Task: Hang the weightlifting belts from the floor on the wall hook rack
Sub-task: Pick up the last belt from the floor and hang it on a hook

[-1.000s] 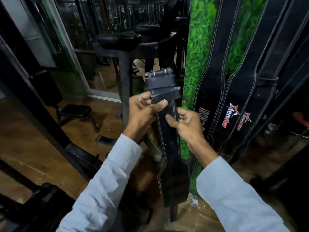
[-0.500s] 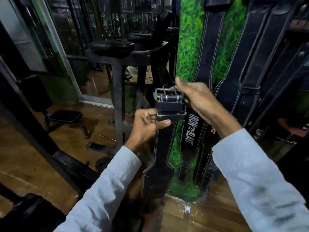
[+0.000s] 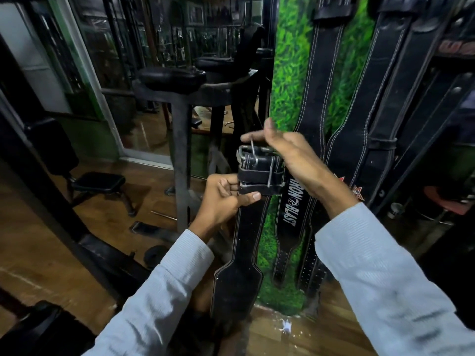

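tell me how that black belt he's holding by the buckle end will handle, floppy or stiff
Probably semi-stiff: the belt hangs straight below the left hand without crumpling. Likely top-heavy, given its metal buckle by the right hand, whose loose prongs may swing.

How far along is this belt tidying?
Several black belts, one marked IRON BLAST, already hang against the green wall. One belt is in hand: the left hand grips it below the buckle, while the right hand works at the buckle. It is not yet hung; the hooks are out of view.
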Available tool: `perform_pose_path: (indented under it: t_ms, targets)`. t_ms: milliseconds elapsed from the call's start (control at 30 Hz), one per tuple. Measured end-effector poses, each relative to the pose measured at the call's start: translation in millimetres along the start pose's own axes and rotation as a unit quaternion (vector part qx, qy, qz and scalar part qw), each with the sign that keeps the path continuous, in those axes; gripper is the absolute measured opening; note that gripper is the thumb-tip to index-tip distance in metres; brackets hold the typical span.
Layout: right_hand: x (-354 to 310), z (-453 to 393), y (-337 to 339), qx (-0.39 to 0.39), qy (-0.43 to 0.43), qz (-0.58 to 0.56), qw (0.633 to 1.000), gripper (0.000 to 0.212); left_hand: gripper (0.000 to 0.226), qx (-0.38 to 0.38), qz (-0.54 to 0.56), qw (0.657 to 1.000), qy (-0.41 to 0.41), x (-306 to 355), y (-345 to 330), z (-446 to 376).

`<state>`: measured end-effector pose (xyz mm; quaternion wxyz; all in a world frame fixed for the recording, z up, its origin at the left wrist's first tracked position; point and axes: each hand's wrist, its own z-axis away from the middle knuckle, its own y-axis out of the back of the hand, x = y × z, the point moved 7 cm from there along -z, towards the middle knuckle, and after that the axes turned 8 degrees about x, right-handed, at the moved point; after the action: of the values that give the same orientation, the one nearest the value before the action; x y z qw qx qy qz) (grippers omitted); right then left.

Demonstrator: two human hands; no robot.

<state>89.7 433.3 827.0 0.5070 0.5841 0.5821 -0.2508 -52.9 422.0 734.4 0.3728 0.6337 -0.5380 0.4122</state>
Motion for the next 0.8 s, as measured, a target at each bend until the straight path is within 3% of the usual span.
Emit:
perform_pose_path:
  t_ms: [100, 133, 200, 267, 333, 400, 500, 567, 667, 733, 800]
  targets:
    - [-1.7, 2.2, 13.9, 0.042, 0.027, -0.226, 0.973, 0.064, 0.029, 0.007, -0.001, 1.000, 0.005, 0.2, 5.5, 2.5]
    - [4.0, -0.6, 21.6, 0.070, 0.014, -0.242, 0.968, 0.060, 0.028, 0.012, 0.003, 1.000, 0.003, -1.4, 8.3, 2.1]
    - [24.2, -6.9, 31.5, 0.104, -0.031, -0.113, 0.988, 0.045, 0.027, 0.019, 0.011, 1.000, 0.002, -2.3, 10.8, 2.1]
    - [39.5, -7.3, 24.5, 0.044, -0.092, -0.007, 0.995, 0.042, 0.027, 0.017, 0.011, 1.000, -0.008, -2.8, 7.7, 0.5]
    - [37.4, -7.9, 19.7, 0.049, -0.081, -0.084, 0.992, 0.033, 0.018, 0.010, 0.006, 1.000, -0.003, -6.0, 1.9, -1.8]
    - [24.6, -8.4, 25.5, 0.121, -0.024, -0.153, 0.980, 0.017, 0.014, 0.000, -0.011, 1.000, 0.015, -10.3, -1.6, -5.9]
    - [27.0, -14.7, 32.0, 0.192, -0.016, -0.194, 0.962, 0.010, 0.032, -0.042, -0.006, 0.997, 0.063, -14.5, -0.9, -17.3]
    - [30.6, -20.4, 37.5, 0.213, -0.030, -0.212, 0.953, 0.009, 0.049, -0.016, -0.005, 0.997, 0.078, -10.2, 10.5, -24.6]
    - [27.2, -29.8, 45.0, 0.224, -0.027, -0.213, 0.951, 0.009, 0.040, 0.120, -0.024, 0.992, -0.035, 29.1, 30.1, -38.2]
    - [22.6, -36.2, 43.6, 0.219, -0.013, -0.211, 0.953, 0.009, 0.022, 0.148, -0.016, 0.982, -0.118, 57.7, 25.4, -48.7]
    - [20.4, -41.8, 41.8, 0.214, -0.003, -0.214, 0.953, 0.009, 0.016, 0.168, -0.031, 0.975, -0.144, 68.9, 16.8, -67.9]
